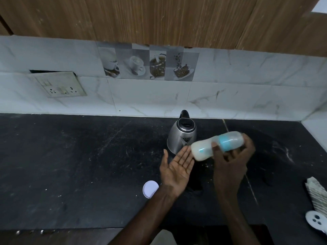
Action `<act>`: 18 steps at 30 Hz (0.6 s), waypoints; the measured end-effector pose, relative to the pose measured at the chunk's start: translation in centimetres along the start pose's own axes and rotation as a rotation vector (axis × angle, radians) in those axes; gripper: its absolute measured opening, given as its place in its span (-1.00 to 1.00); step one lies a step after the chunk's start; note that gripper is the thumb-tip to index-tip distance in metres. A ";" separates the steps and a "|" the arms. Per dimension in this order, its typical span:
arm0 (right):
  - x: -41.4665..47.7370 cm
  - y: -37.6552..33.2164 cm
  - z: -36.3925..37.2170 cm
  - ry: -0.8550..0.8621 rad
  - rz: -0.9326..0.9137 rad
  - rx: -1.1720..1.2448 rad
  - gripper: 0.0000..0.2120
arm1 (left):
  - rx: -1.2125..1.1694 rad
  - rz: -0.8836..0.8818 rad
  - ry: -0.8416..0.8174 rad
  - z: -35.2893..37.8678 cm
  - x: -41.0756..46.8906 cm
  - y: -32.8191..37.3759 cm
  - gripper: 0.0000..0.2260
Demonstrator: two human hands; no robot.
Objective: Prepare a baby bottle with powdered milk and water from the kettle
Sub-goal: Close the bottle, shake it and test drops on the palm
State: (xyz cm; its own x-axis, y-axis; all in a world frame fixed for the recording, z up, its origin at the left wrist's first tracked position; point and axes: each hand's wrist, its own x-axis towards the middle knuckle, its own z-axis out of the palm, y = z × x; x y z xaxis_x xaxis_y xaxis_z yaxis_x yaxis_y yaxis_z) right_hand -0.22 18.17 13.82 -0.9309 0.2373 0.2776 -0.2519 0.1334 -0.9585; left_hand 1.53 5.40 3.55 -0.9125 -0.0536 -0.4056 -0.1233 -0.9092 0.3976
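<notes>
My right hand [231, 160] grips a baby bottle [203, 149] with a blue band, held almost on its side above the black counter. The bottle looks cloudy white inside and is motion-blurred. Its lower end points left, close to the fingertips of my left hand [177, 167], which is open with the palm up. A steel kettle [182, 134] with a black lid and handle stands on the counter just behind both hands.
A round white lid [150, 189] lies on the black counter [70, 165] by my left forearm. A folded cloth [317, 193] and a white plug [316, 221] sit at the right edge. A wall socket [60, 85] is on the tiled backsplash.
</notes>
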 end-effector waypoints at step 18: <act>-1.6 0.5 1.0 -0.015 0.002 -0.069 -0.26 | -0.061 0.012 0.004 0.0 -0.9 0.0 -0.26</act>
State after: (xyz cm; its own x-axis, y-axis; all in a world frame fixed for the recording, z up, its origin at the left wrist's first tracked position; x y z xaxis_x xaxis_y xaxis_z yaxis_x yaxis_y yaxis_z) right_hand 0.93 16.93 12.83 -0.9352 0.2234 0.2746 -0.2319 0.1995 -0.9521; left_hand 2.34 5.48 3.94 -0.9121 -0.0660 -0.4046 -0.0885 -0.9320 0.3515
